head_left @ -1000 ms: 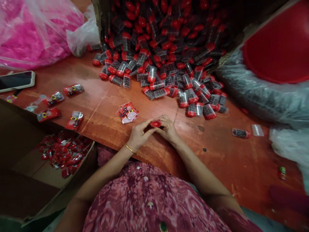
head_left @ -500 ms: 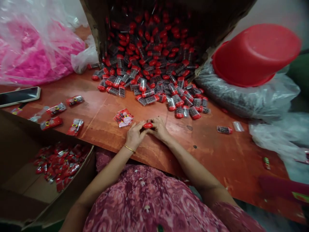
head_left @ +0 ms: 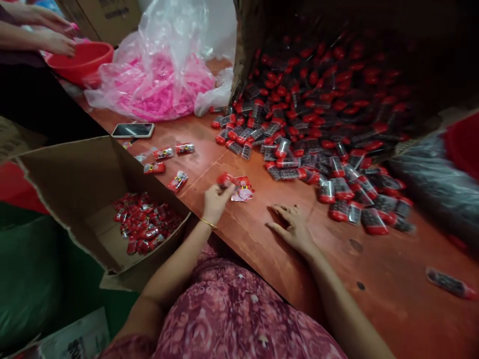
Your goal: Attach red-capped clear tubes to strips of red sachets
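Observation:
My left hand (head_left: 217, 200), a gold bangle at its wrist, pinches a small red-capped container (head_left: 226, 179), blurred by motion. It is just left of a few red printed cards (head_left: 244, 189) lying on the table. My right hand (head_left: 294, 227) rests over the tabletop with its fingers spread and nothing in them. Beyond it, many clear containers with red caps and dark contents (head_left: 290, 162) spill out of a large tipped box. Several red wrapped pieces (head_left: 178, 181) lie on the table left of my left hand.
An open carton (head_left: 75, 184) at the lower left holds many red wrapped pieces. A phone (head_left: 133, 130) and a bag of pink pieces (head_left: 160, 89) are at the back left. Another person's hands (head_left: 56, 37) hover by a red bowl (head_left: 80, 62). One container (head_left: 451, 283) lies at far right.
The view has turned left. My hands, together around the red-capped piece before, are now apart. My left hand has carried it left beside the cards; my right hand has let go and opened.

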A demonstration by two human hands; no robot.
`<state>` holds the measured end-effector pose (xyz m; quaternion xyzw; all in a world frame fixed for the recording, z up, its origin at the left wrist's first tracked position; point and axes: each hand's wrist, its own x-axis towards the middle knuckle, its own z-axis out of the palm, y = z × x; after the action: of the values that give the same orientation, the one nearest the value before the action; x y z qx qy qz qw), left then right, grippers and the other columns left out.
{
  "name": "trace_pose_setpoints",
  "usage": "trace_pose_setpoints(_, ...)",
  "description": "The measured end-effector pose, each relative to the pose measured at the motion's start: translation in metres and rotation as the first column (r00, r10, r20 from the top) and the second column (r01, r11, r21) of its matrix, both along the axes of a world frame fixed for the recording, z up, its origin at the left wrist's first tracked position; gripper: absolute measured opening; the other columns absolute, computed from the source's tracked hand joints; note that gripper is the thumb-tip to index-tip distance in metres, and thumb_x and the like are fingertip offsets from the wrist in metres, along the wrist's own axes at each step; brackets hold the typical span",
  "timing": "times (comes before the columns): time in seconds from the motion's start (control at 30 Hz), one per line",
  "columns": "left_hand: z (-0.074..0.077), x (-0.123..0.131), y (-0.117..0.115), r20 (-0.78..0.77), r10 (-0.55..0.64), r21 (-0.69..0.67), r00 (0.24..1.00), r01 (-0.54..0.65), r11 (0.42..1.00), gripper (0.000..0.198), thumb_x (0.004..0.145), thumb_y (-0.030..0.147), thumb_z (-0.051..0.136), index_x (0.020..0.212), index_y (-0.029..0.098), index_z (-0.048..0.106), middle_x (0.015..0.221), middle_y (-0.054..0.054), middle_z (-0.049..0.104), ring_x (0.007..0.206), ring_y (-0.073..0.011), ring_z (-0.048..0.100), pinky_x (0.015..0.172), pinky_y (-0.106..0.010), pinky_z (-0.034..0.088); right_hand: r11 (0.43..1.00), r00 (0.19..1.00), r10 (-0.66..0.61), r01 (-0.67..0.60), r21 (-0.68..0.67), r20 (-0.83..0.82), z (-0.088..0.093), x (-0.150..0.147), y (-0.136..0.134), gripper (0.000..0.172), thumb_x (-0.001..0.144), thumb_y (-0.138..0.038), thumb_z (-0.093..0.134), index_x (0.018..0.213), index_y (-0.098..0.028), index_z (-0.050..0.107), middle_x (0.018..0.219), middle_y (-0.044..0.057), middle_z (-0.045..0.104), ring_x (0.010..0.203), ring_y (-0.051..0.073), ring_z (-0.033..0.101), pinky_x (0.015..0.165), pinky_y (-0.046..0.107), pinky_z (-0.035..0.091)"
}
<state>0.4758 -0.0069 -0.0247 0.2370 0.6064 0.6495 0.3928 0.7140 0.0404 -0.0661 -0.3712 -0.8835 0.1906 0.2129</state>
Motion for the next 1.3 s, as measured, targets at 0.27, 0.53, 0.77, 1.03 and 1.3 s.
trace_pose_setpoints(0.27,0.014,-0.087,-0.003,0.418,0.556,-0.141,0.718,-0.553,0.821,0.014,0.082,0.02,0.04,0.07,0.02,0.05,0.074,0.0,0.064,0.083,-0.0104,0.066,0.083,-0.025,0.047,1.0,0.999,-0.002,0.001,-0.012,-0.042,0.008,-0.008,-0.01,0.035,0.084,-0.045,0.054,0.109,-0.023,0.063,0.109,0.01,0.064,0.1,0.025,0.058,0.095,0.05,0.038)
trace_pose_setpoints(0.53,-0.001,-0.098,-0.033,0.021,0.399,0.047,0.917,-0.399,0.916,0.043,0.082,0.05,0.022,0.109,0.028,0.048,0.13,0.0,0.053,0.13,-0.0182,0.04,0.103,-0.037,0.04,0.854,0.868,-0.473,0.494,0.164,-0.151,0.026,0.022,0.026,0.028,0.089,-0.033,0.045,0.095,-0.017,0.067,0.098,0.012,0.067,0.091,0.023,0.058,0.083,0.039,0.046)
trace_pose_setpoints(0.77,0.017,-0.006,0.011,-0.848,-0.063,-0.032,0.527,0.068,0.997,0.038,0.079,0.042,0.055,0.109,0.021,0.064,0.127,-0.012,0.058,0.127,-0.0291,0.043,0.107,-0.047,0.03,0.738,0.758,-0.641,0.567,0.367,0.118,0.016,0.036,0.061,0.037,0.089,-0.025,0.04,0.117,-0.01,0.058,0.122,0.016,0.06,0.116,0.033,0.045,0.099,0.055,0.028)
trace_pose_setpoints(1.03,0.0,-0.006,0.024,-0.862,-0.49,-0.48,0.126,0.105,0.871,0.031,0.084,0.038,0.051,0.103,0.024,0.07,0.126,-0.009,0.059,0.128,-0.0376,0.04,0.103,-0.058,0.028,0.813,0.897,-0.434,0.35,0.464,0.083,0.003,0.029,0.006,0.032,0.088,-0.02,0.044,0.116,-0.014,0.058,0.112,0.012,0.065,0.113,0.024,0.051,0.101,0.043,0.031)
trace_pose_setpoints(1.3,-0.007,-0.001,0.021,-0.91,-0.339,-0.328,0.237,0.088,0.941,0.023,0.082,0.033,0.053,0.09,0.025,0.074,0.121,-0.009,0.063,0.127,-0.0341,0.042,0.105,-0.058,0.026,0.83,0.916,-0.396,0.385,0.404,-0.059,0.022,0.001,-0.013,0.02,0.084,-0.024,0.053,0.1,-0.019,0.065,0.111,0.011,0.066,0.11,0.026,0.053,0.096,0.045,0.036)
